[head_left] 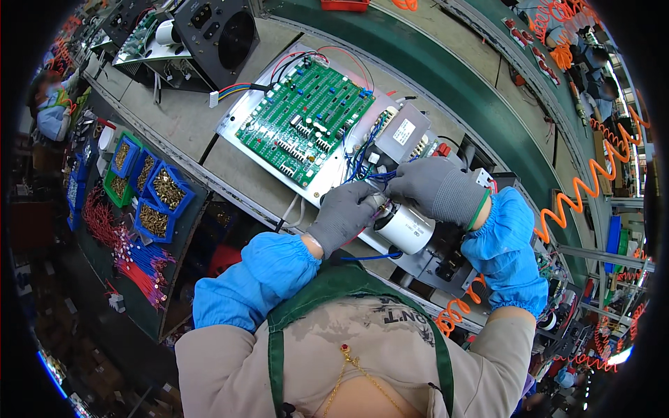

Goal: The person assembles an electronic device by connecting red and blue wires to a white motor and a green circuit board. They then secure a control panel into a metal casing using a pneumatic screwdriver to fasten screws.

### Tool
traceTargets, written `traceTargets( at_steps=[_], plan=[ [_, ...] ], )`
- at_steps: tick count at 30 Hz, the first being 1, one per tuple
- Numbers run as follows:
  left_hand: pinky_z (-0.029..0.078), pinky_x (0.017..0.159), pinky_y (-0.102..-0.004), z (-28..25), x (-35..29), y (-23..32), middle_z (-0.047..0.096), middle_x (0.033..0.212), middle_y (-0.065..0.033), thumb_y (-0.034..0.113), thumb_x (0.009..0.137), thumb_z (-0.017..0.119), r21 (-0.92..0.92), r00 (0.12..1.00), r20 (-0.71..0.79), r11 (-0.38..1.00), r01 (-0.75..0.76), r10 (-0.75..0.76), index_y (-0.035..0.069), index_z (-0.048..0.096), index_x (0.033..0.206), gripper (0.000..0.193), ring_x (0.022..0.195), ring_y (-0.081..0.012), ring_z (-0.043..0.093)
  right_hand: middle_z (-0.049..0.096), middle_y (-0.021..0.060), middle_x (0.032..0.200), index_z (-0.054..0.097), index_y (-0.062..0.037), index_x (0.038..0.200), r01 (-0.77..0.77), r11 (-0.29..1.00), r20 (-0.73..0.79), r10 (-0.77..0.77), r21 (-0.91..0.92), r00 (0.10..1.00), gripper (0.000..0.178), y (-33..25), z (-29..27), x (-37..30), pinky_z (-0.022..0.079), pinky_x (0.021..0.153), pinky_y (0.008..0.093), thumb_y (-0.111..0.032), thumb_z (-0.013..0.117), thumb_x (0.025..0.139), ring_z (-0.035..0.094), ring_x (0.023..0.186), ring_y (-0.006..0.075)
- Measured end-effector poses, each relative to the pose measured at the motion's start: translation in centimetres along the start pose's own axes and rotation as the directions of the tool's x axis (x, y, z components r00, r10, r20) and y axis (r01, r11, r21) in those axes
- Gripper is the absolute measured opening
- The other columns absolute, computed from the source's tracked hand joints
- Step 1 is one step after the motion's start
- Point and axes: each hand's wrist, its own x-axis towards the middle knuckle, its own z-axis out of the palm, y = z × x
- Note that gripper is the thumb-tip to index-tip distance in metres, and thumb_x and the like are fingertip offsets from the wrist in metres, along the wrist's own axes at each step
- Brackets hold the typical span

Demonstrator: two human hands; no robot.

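Note:
Both my hands wear grey gloves and meet over the metal chassis point(233, 125). My left hand point(345, 214) is closed, its fingertips pinched beside the terminal end of a white cylindrical capacitor point(408, 228); what they grip is hidden. Just right of it, my right hand point(435, 188) has its fingers bent and pressed together on wires running from a blue wire bundle point(375, 143). Behind the hands sits a transformer point(403, 134) with a grey metal cover. A large green circuit board point(306, 118) lies on the chassis to the left. One loose blue wire point(369, 258) hangs by the capacitor.
Blue bins point(169, 188) of brass-coloured fittings and bundles of red wires point(143, 268) lie on a side table at left. An opened machine housing with a fan point(237, 38) stands at the far left. A green conveyor point(446, 63) runs behind; an orange coiled hose point(585, 188) hangs at right.

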Motion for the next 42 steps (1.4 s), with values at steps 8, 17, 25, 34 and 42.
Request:
traceTargets(
  at_steps=[8,17,25,34,42],
  plan=[
    [0.052,0.072,-0.0269,0.5,-0.8,0.2,0.066,0.095,-0.0117,0.011,0.088,0.058,-0.139,0.988,-0.105,0.982,-0.127,0.113,-0.002,0.057,0.112,0.027,0.082,-0.0140,0.064,0.059,0.0095,0.083,0.064,-0.0135,0.094,-0.031,1.000,0.026,0.031,-0.003,0.999,0.018,-0.4,-0.4,0.0,0.049,0.072,0.0418,-0.010,0.061,0.076,0.062,0.085,0.0299],
    [0.052,0.084,-0.0310,1.0,-0.7,-0.8,0.067,0.103,-0.0133,0.008,0.087,0.057,-0.315,0.989,-0.045,0.937,-0.151,0.144,0.002,0.058,0.116,0.030,0.092,-0.0199,0.066,0.059,0.0095,0.084,0.064,-0.0136,0.094,-0.046,0.999,0.008,0.046,0.017,0.999,0.017,-0.6,-0.3,-0.1,0.049,0.072,0.0417,-0.013,0.061,0.077,0.062,0.085,0.0297],
    [0.050,0.084,-0.0365,-0.5,-1.3,2.1,0.066,0.102,-0.0166,0.016,0.084,0.060,0.085,0.998,0.003,0.994,-0.064,0.064,0.004,0.062,0.113,0.031,0.094,-0.0287,0.065,0.059,0.0102,0.083,0.063,-0.0134,0.092,0.082,0.996,-0.129,-0.084,-0.014,0.988,0.014,0.2,1.0,-0.3,0.049,0.067,0.0421,-0.018,0.061,0.079,0.061,0.081,0.0303],
    [0.050,0.067,-0.0273,-0.4,-0.7,0.7,0.068,0.086,-0.0099,0.017,0.088,0.057,0.023,0.990,-0.031,0.991,-0.135,0.136,0.001,0.064,0.105,0.024,0.074,-0.0120,0.062,0.065,0.0146,0.084,0.065,-0.0117,0.099,0.067,0.997,-0.065,-0.069,-0.038,0.995,0.019,-0.2,-0.2,-0.4,0.053,0.070,0.0435,-0.011,0.054,0.083,0.066,0.082,0.0325],
    [0.051,0.068,-0.0314,-0.5,0.1,0.7,0.068,0.079,-0.0113,0.024,0.087,0.057,-0.027,0.995,0.095,0.999,0.033,-0.030,0.004,0.066,0.103,0.027,0.072,-0.0172,0.066,0.059,0.0110,0.084,0.063,-0.0147,0.095,0.045,0.999,-0.047,-0.046,-0.016,0.998,0.015,0.2,0.7,-0.3,0.050,0.068,0.0433,-0.016,0.057,0.080,0.062,0.082,0.0312]
  ],
)
